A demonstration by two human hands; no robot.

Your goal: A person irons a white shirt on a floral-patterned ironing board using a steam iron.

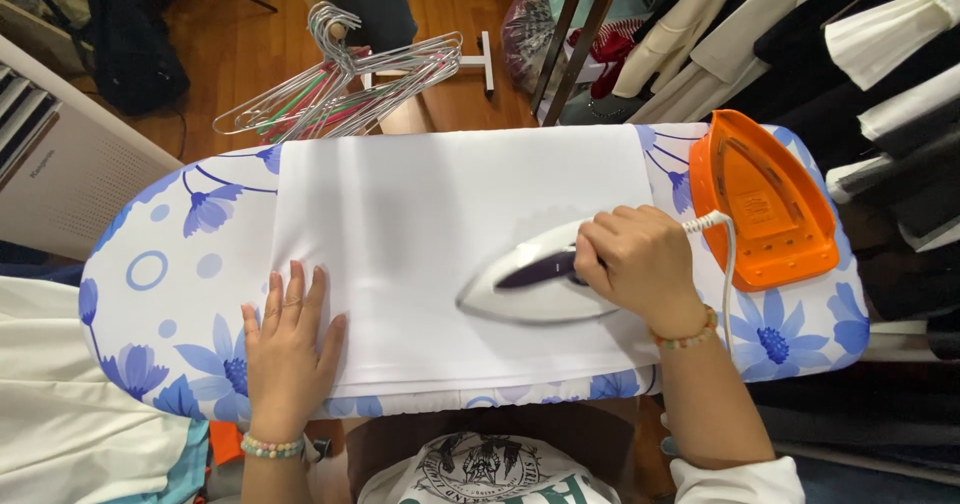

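A clear plastic bag (527, 26) of red and white things sits on the floor beyond the board.

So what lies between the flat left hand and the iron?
In the head view, only smooth white cloth lies between the left hand and the iron held by the right hand.

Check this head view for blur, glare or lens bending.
Head view: the iron under the right hand is slightly motion-smeared; the left hand is sharp; the white cloth is bright but keeps faint folds; the ironing board edges bow from the wide lens.
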